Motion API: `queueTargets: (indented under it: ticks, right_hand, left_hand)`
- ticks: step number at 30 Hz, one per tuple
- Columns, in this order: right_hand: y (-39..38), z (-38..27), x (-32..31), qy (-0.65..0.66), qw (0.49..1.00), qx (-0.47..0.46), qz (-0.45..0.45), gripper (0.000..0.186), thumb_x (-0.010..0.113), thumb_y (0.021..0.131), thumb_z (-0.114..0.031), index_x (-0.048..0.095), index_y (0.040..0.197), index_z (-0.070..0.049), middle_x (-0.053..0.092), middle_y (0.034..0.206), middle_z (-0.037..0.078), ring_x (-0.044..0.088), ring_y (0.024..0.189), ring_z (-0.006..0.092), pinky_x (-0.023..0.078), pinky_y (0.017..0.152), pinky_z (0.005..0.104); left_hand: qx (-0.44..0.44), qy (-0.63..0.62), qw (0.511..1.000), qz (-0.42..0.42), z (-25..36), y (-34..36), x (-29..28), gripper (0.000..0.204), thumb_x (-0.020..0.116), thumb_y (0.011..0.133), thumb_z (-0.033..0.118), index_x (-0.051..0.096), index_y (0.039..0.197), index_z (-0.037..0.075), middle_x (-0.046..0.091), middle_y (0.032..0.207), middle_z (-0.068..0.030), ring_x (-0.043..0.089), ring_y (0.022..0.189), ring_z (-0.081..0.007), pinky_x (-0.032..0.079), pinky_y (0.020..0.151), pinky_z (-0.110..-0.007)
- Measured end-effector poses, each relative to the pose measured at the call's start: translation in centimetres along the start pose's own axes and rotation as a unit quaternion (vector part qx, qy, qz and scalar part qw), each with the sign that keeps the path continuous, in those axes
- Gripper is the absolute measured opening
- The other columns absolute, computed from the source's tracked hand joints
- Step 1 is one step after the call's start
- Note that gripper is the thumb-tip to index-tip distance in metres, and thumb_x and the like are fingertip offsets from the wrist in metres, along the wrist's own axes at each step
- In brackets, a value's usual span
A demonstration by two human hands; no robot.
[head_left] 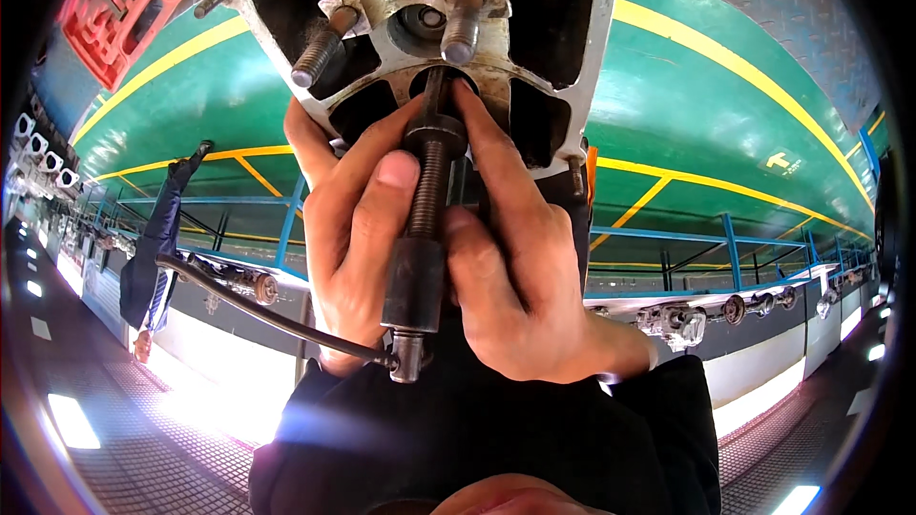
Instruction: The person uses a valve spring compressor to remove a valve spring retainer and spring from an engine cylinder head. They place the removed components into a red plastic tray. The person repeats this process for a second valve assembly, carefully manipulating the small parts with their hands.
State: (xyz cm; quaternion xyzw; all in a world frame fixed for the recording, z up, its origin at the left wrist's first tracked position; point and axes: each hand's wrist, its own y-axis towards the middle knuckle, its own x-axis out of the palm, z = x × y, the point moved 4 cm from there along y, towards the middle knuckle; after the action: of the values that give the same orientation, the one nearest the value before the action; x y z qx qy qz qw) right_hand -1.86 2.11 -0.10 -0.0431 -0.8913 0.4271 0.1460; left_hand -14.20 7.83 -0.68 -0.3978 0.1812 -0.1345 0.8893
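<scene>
A dark screw-type puller (413, 277), with a threaded shaft, a round collar and a knurl-free cylindrical body, points into a round bore of a grey metal engine casting (590, 33). My left hand (348, 219) is closed on it, thumb against the threads and fingertips at the bore. From the other side my right hand (520, 267) grips it, index finger reaching the bore's edge and thumb beside the shaft. A bent bar handle (277, 321) passes through the puller's near end. The tip inside the bore is hidden.
Two threaded studs (462, 29) stick out of the casting just beyond the bore. A red tool case (129, 14) lies at the far left. Green floor (697, 57) with yellow lines spreads around. Blue-framed benches (730, 248) carry metal parts; another person (157, 238) stands at left.
</scene>
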Motion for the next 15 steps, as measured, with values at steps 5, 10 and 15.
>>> queueTargets:
  ticks: [5,10,15]
  right_hand:
    - [1.9,-0.8,0.3,-0.039,0.999,0.004,-0.009,0.062,0.041,0.090,0.002,0.026,0.149,0.011,0.065,0.101,0.022,0.063,0.079,0.0191,0.050,0.076,0.0284]
    - [3.3,-2.6,-0.2,-0.107,0.994,0.032,-0.021,0.058,0.044,0.090,0.002,0.032,0.146,0.010,0.064,0.108,0.028,0.069,0.084,0.0290,0.051,0.079,0.0319]
    - [0.6,-1.7,-1.2,-0.189,0.981,0.037,-0.026,0.051,0.050,0.090,0.003,0.042,0.140,0.010,0.063,0.112,0.032,0.069,0.092,0.0400,0.052,0.081,0.0364]
  left_hand:
    - [0.018,-0.001,1.000,-0.004,0.3,1.4,-0.3,0.037,0.053,0.095,0.020,0.066,0.120,-0.004,0.034,0.137,-0.0182,0.045,0.125,-0.0298,0.029,0.109,-0.036]
    - [-0.013,0.010,1.000,-0.007,0.4,2.5,-1.1,0.037,0.052,0.095,0.020,0.066,0.119,-0.004,0.034,0.138,-0.0186,0.044,0.125,-0.0298,0.029,0.109,-0.037]
    - [-0.028,-0.004,1.000,-0.010,-1.0,-0.9,0.2,0.038,0.053,0.095,0.022,0.066,0.120,-0.003,0.032,0.140,-0.0203,0.043,0.124,-0.0299,0.029,0.110,-0.037]
